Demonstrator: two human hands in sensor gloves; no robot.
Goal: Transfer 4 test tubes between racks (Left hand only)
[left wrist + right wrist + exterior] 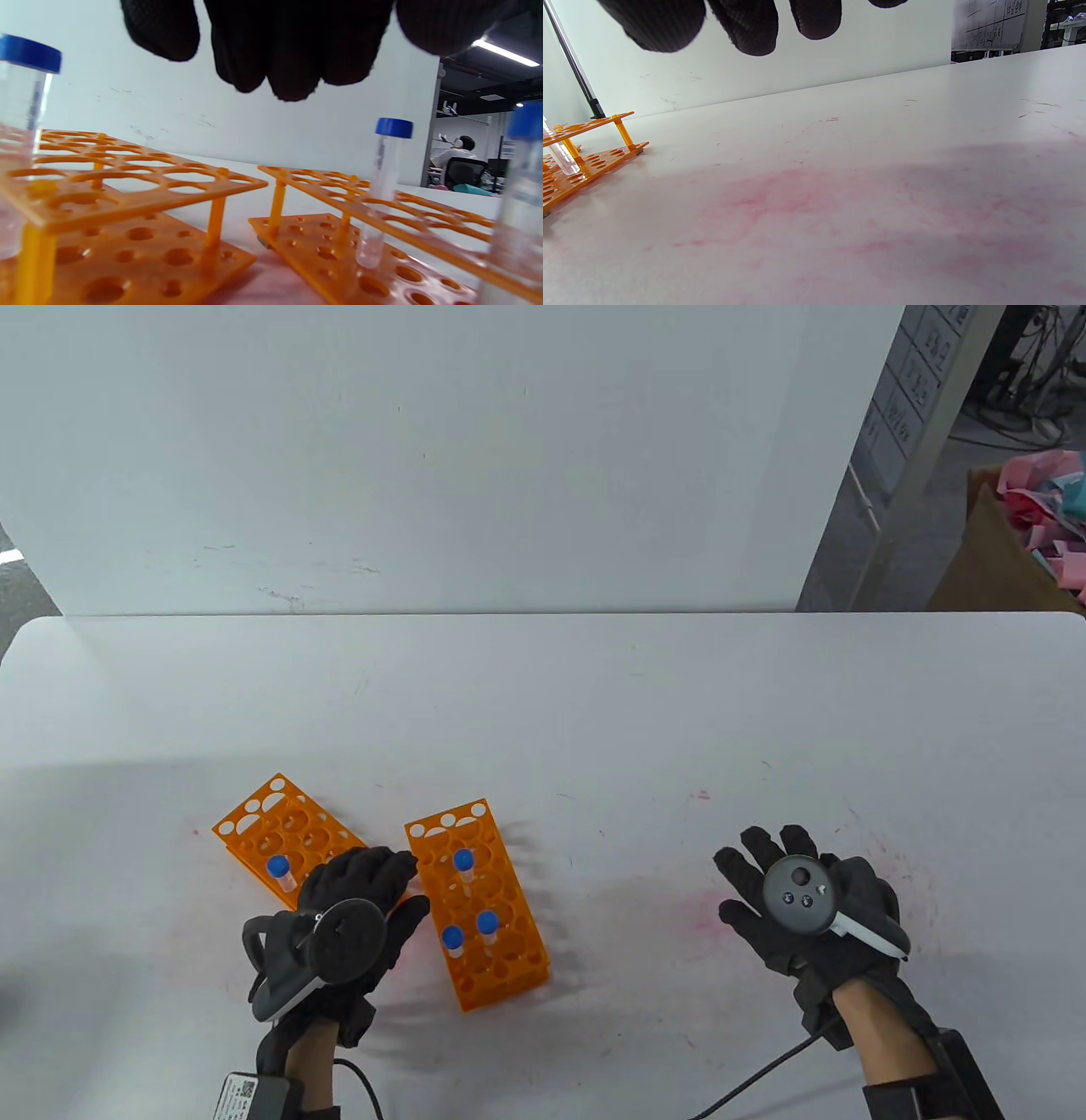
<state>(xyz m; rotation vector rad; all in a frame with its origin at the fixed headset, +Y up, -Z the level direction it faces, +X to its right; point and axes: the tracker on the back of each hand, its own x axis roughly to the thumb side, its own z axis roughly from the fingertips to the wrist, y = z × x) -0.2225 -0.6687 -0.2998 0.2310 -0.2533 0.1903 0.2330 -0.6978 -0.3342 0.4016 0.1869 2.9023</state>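
Both hands are in black knit sensor gloves with a fine mesh-like weave; the left hand (361, 899) has a dark grey round disc-shaped tracker (344, 942) with a grey handle strapped on its back; the right hand (806, 912) carries a grey round tracker (797, 895) showing small buttons and a white strap (very VR-controller looking); bare skin shows at both forearms; black cables trail from each wrist; a white labelled tag (242, 1094) sits on the left wristband.
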